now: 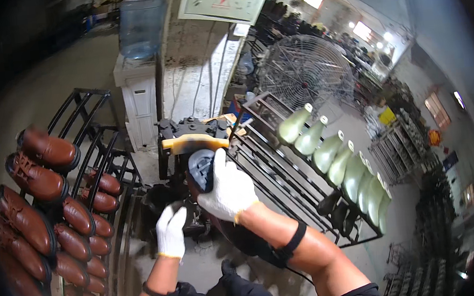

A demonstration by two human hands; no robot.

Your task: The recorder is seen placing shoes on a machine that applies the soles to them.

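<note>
My right hand (230,189), in a white glove, grips a shoe (200,171) whose black treaded sole faces up. A sliver of brown upper shows along the shoe's left side; the glove hides much of the rest. Just beyond the shoe, a worn yellow pad (196,142) crosses the front of a dark metal machine (192,125). My left hand (171,231), also gloved in white, is lower and to the left. Its fingers are apart and hold nothing, close to dark machine parts (165,202).
On the left, a black rack (79,114) carries several brown leather shoes (26,220). Pale green shoe lasts (327,151) line a metal rack (265,151) on the right. Behind stand a water dispenser (137,94), an electrical box (227,2) and a large caged fan (305,71).
</note>
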